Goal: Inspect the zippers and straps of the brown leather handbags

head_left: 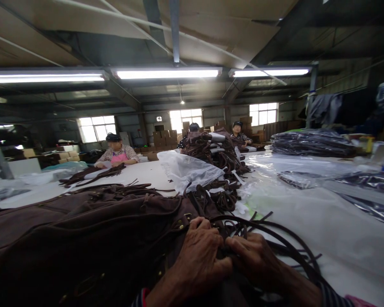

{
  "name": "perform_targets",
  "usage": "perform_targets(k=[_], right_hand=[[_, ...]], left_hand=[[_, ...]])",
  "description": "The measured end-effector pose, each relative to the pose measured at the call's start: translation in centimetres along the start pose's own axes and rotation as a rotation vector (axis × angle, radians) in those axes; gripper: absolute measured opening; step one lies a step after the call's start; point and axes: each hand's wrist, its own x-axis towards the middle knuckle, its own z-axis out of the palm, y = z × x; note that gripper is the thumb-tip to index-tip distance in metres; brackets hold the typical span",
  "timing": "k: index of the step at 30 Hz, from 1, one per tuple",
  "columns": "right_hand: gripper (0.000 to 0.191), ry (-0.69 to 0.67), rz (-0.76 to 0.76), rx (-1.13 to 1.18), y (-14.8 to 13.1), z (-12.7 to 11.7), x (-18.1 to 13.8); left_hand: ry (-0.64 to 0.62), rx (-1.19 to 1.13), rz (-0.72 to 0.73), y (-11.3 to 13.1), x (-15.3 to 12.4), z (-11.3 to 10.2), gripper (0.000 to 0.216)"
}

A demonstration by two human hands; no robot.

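A dark brown suede garment (92, 230) lies spread over the near left of the white table (339, 230). My left hand (198, 256) rests on its edge beside a brass eyelet, fingers curled and pressed on the fabric. Touching it on the right, my right hand (252, 260) is closed in a pinch on the thin brown cords (275, 234) that loop out over the table. What the left fingers grip is hidden.
A heap of brown straps and cords (220, 166) and a clear plastic bag (188, 170) sit mid-table. Stacked dark bagged goods (310, 143) lie at the back right. Three people sit at the far side, one in pink (117, 155). Cardboard boxes stand behind.
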Motion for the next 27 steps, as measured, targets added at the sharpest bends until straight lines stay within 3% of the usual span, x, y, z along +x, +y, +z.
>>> perform_targets(k=[15,27], right_hand=[[0.013,-0.007,0.008,0.031,0.1,0.1,-0.3],[0.011,-0.025,0.057,0.042,0.1,0.4,-0.2]], left_hand=[[-0.035,-0.008,0.083,-0.8,0.2,0.3,0.019],[-0.100,-0.020,-0.003,0.1,0.5,-0.8,0.020]])
